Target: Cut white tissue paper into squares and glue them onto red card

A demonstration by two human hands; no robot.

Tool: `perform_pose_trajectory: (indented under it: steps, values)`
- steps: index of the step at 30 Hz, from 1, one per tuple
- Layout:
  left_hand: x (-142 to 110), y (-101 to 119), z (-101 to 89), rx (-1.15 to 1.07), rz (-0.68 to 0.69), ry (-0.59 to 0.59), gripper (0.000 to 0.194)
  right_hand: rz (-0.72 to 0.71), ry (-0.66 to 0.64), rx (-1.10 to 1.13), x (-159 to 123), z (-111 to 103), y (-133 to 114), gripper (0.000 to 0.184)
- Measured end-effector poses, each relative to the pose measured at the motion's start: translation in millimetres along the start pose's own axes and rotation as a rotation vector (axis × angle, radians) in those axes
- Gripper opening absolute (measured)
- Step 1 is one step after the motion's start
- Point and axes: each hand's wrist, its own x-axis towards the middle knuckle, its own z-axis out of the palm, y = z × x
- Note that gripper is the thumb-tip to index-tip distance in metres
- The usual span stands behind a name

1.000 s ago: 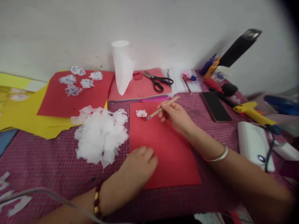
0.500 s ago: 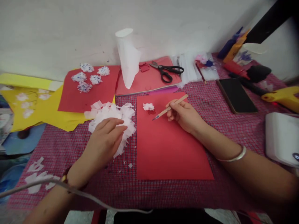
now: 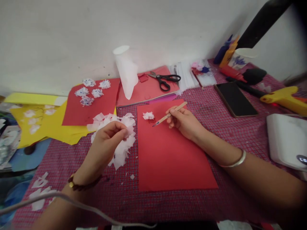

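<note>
My right hand (image 3: 183, 121) grips a thin wooden stick (image 3: 170, 113) like a pen, its dark tip hovering over a red paper sheet (image 3: 168, 153) just right of a small white tissue flower (image 3: 148, 115). My left hand (image 3: 107, 140) rests on a heap of white tissue pieces (image 3: 120, 134), with thumb and fingers pinched on a piece at the heap's top. The heap lies on the red checked cloth left of the sheet.
At the back lie another red sheet with several tissue flowers (image 3: 92, 92), a white paper cone (image 3: 126, 72), black scissors (image 3: 165, 80) and yellow paper (image 3: 48, 124). To the right are a black phone (image 3: 235, 99), a yellow glue gun (image 3: 284, 99) and a white device (image 3: 286, 140).
My left hand left the red sheet, went to the tissue heap and now pinches a piece, lifting slightly. My right hand kept the stick near the small flower. The camera shifted.
</note>
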Motion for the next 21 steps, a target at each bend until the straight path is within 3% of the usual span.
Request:
perform_pose_trajectory:
  steps: [3, 7, 13, 21]
  values:
    - [0, -2, 18.1, -0.357, -0.239, -0.043, 0.014, -0.039, -0.033, 0.049, -4, 4, -4, 0.023]
    - [2, -13, 40.6, -0.518, -0.372, -0.078, 0.022, -0.130, -0.118, 0.014, -13, 12, -8, 0.024]
    - [-2, -21, 48.1, -0.548, -0.379, -0.105, 0.021, -0.203, -0.227, -0.204, -22, 18, -7, 0.023]
    - [-3, -24, 48.3, -0.502, -0.340, -0.128, 0.016, -0.213, -0.238, -0.284, -22, 19, -5, 0.021]
